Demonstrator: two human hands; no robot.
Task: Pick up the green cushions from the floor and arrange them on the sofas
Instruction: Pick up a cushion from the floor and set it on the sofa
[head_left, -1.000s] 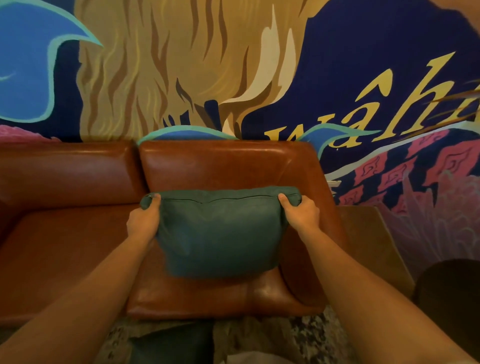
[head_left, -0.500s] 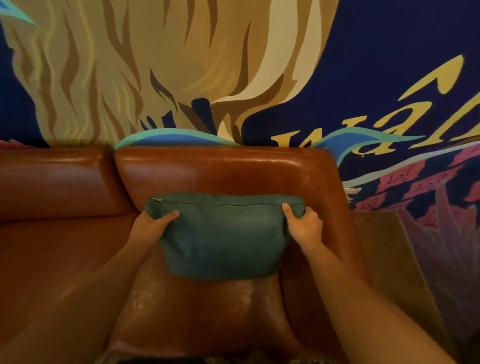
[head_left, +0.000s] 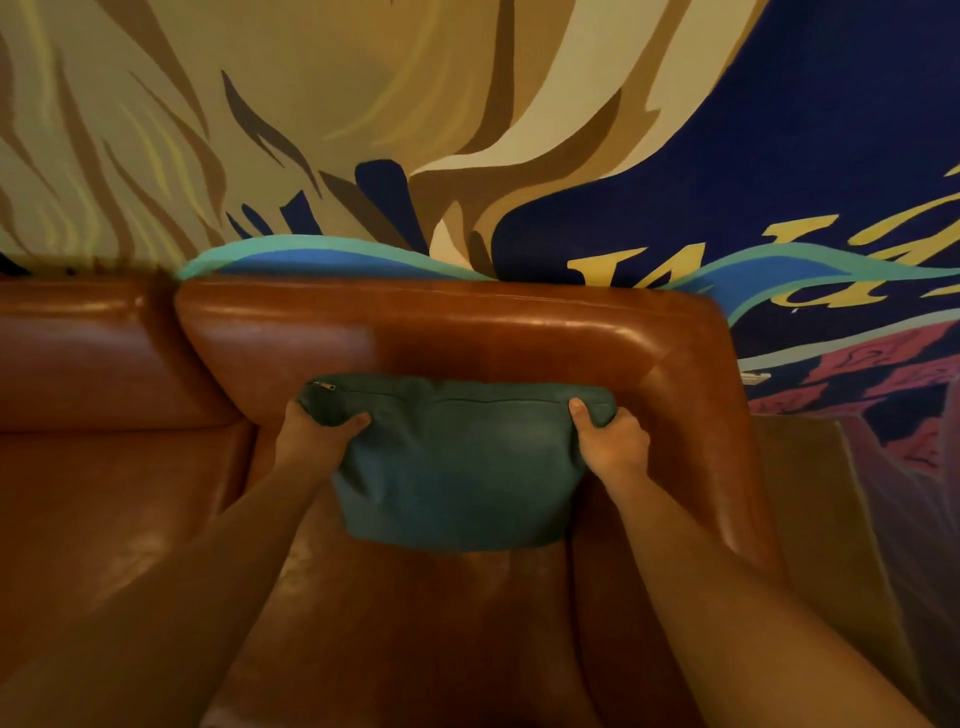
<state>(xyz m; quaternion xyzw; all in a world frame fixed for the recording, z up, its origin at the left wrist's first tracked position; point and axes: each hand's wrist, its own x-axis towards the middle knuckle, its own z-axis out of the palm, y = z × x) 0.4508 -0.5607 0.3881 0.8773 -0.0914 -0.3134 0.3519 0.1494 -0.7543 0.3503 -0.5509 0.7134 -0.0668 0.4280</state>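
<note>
Head view, entries running left to right.

- Glossy brown leather sofa (head_left: 519, 332) is filling the lower half of the view. Its left back pad (head_left: 93, 358) is sitting at 9 o'clock, and the right back pad is running across the centre and curving down into the arm at 3 o'clock.
- Left hand (head_left: 311, 441) is gripping the 10 o'clock corner of the dark green rectangular fabric cushion (head_left: 457, 467). The thumb is lying across the front face and the fingers are curled round behind the corner.
- A small metal zip pull (head_left: 324, 385) is showing at that same corner, with the zip seam running along the top edge.
- The cushion is standing upright on the sofa seat. Its back is leaning against the right back pad and its bottom edge is resting on the seat leather.
- Right hand (head_left: 613, 441) is gripping the 2 o'clock corner, with the thumb on the front and the fingers wrapped over the corner.
- Both forearms are reaching in from 7 and 5 o'clock.
- A painted wall mural (head_left: 363, 104) in tan, cream and dark blue with yellow lettering is rising behind the sofa at 12 o'clock.
</note>
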